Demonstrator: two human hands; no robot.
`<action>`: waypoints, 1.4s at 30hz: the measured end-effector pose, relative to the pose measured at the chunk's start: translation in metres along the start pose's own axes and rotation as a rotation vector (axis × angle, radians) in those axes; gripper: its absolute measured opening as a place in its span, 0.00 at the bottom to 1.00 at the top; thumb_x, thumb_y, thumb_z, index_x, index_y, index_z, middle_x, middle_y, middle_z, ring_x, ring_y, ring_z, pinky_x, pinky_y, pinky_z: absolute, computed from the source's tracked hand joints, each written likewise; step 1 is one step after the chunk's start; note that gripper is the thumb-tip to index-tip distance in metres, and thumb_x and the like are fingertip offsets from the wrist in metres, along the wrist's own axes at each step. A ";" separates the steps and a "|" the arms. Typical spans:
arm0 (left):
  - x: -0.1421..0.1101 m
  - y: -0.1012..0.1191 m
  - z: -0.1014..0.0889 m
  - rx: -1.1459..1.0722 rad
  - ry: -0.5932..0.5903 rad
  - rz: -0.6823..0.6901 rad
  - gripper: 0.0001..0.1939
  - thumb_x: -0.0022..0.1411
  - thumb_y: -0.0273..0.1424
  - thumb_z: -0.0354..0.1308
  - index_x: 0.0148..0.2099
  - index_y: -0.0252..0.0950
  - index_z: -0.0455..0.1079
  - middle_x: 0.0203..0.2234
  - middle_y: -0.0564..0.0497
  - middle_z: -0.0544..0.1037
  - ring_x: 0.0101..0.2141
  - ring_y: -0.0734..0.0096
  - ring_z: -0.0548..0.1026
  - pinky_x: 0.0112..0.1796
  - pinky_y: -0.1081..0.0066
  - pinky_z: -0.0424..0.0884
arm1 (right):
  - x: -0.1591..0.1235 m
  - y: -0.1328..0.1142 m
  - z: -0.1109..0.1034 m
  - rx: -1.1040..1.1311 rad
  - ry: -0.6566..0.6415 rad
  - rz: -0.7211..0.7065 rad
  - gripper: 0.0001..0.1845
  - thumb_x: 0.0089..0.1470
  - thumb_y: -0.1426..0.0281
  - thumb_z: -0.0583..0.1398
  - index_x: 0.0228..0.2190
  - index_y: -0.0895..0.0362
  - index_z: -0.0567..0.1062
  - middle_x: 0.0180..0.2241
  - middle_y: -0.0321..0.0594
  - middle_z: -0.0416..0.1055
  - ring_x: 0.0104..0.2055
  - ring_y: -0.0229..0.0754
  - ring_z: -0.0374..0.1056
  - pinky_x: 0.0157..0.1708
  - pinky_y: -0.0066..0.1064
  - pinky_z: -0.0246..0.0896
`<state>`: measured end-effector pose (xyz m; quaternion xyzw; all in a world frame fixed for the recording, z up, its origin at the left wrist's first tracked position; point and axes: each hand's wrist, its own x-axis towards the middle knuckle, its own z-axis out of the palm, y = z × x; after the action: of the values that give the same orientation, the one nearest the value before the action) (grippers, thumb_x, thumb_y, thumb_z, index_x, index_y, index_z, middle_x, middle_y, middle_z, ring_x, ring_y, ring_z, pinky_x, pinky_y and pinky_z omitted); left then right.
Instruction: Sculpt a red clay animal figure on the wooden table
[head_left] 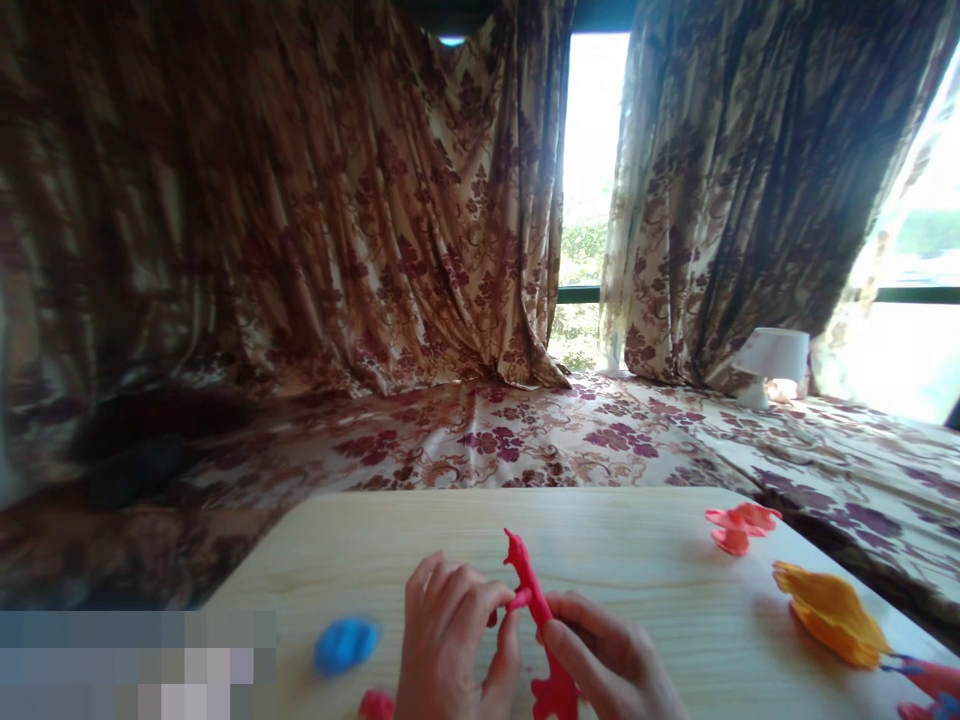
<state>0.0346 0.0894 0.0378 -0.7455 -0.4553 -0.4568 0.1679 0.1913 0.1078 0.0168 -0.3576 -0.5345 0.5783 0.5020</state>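
- Both hands pinch a red clay strip (534,600) upright over the table (637,600), left hand (450,640) and right hand (600,660) closed on it, shaping it.
- A blue lump (345,643) lies left of the strip; an orange piece (829,610) lies right, within reach.

Floral curtains (360,220) flank a bright window (592,180) above a matching patterned bedspread (525,435) and small white lamp (772,362).

- This is a room in a home.
- A bed cover with flowers (525,440) lies behind the small wooden table (645,600).
- Flowery curtains (360,200) hang beyond it, by a bright window (592,180).
- A white lamp (772,362) sits nearby.
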 end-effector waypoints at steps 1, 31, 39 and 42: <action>0.000 0.000 0.000 0.002 -0.006 0.003 0.10 0.57 0.19 0.53 0.38 0.40 0.65 0.25 0.57 0.71 0.29 0.72 0.71 0.49 0.59 0.59 | 0.000 0.001 0.000 -0.001 0.003 0.000 0.24 0.45 0.50 0.65 0.31 0.59 0.81 0.20 0.36 0.66 0.26 0.41 0.67 0.22 0.25 0.65; 0.003 0.004 0.001 -0.007 -0.008 0.003 0.10 0.55 0.19 0.55 0.36 0.40 0.65 0.26 0.57 0.74 0.32 0.70 0.72 0.52 0.57 0.55 | -0.002 0.001 0.000 -0.042 -0.020 -0.071 0.21 0.48 0.52 0.64 0.32 0.58 0.82 0.24 0.38 0.72 0.26 0.38 0.67 0.23 0.23 0.66; 0.002 0.003 0.000 -0.015 -0.016 0.007 0.10 0.56 0.19 0.55 0.37 0.40 0.65 0.27 0.57 0.75 0.32 0.70 0.72 0.53 0.58 0.54 | -0.002 -0.001 -0.001 -0.100 -0.020 -0.088 0.21 0.49 0.52 0.63 0.32 0.57 0.82 0.26 0.39 0.74 0.28 0.39 0.68 0.28 0.24 0.65; 0.002 0.005 0.001 -0.042 0.000 -0.022 0.10 0.56 0.20 0.55 0.39 0.40 0.66 0.28 0.56 0.75 0.34 0.69 0.72 0.53 0.57 0.54 | -0.002 0.002 -0.001 -0.049 -0.026 -0.062 0.21 0.49 0.52 0.64 0.33 0.57 0.82 0.25 0.38 0.72 0.27 0.38 0.67 0.25 0.24 0.65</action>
<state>0.0395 0.0891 0.0398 -0.7437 -0.4540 -0.4682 0.1473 0.1922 0.1065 0.0143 -0.3452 -0.5658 0.5539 0.5039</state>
